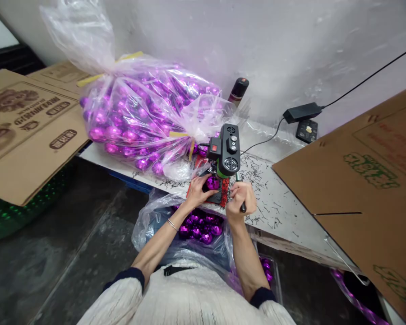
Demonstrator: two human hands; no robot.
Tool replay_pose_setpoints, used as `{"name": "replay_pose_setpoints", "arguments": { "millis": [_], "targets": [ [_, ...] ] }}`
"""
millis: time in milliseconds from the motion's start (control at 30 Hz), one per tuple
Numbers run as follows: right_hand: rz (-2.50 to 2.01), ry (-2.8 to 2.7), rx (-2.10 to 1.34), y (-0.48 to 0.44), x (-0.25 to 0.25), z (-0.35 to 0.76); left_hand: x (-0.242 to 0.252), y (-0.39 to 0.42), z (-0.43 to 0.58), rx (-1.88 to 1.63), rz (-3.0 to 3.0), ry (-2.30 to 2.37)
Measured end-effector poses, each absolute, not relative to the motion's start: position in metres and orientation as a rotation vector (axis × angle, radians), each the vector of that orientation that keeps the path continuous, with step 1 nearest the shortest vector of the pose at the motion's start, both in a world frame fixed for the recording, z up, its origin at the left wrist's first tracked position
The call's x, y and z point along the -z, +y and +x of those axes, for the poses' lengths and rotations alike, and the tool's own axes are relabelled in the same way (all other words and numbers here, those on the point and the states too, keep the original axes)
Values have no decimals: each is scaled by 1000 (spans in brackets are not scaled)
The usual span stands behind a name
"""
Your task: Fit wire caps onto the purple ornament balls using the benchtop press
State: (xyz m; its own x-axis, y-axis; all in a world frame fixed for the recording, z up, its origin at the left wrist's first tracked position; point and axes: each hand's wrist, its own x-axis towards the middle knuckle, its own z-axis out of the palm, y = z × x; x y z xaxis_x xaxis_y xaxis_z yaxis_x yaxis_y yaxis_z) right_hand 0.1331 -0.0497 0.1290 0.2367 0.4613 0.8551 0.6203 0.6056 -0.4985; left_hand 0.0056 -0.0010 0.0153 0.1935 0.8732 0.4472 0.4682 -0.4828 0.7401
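Observation:
My left hand has its fingers closed round a shiny purple faceted ball, held low at the front of a small bench drill press with a black top and a red switch. Part of the ball is covered by my fingers. My right hand is wrapped round the machine's black-gripped lever handle, just right of the ball. Under the ball lies a black and red base. Below my hands, an open clear plastic bag holds more purple balls.
A large tied clear bag of purple balls fills the bench's left. Behind stand a dark spray can and a black power adapter with its cable. Cardboard boxes flank both sides. Dark shavings litter the white bench.

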Motion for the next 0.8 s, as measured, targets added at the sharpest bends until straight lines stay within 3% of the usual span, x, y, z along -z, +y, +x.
{"name": "replay_pose_setpoints", "arguments": {
  "millis": [167, 300, 400, 500, 633, 800],
  "targets": [
    [-1043, -1415, 31, -55, -156, 134, -17, -51, -14, -1267, 2273, 1043],
    [-1034, -1463, 82, -61, -141, 134, 9, -116, -36, -979, 2500, 943],
    [-1039, -1475, 95, -63, -131, 134, 20, -132, -45, -971, 2497, 1066],
    [-1027, -1475, 96, -62, -129, 134, 4, -94, -45, -1125, 2367, 1138],
    [-1013, -1456, 103, -61, -130, 133, -38, 19, -32, -1322, 2117, 1346],
    [-1014, -1482, 114, -63, -131, 132, -63, 130, -7, -1085, 2023, 1473]
  ]
}}
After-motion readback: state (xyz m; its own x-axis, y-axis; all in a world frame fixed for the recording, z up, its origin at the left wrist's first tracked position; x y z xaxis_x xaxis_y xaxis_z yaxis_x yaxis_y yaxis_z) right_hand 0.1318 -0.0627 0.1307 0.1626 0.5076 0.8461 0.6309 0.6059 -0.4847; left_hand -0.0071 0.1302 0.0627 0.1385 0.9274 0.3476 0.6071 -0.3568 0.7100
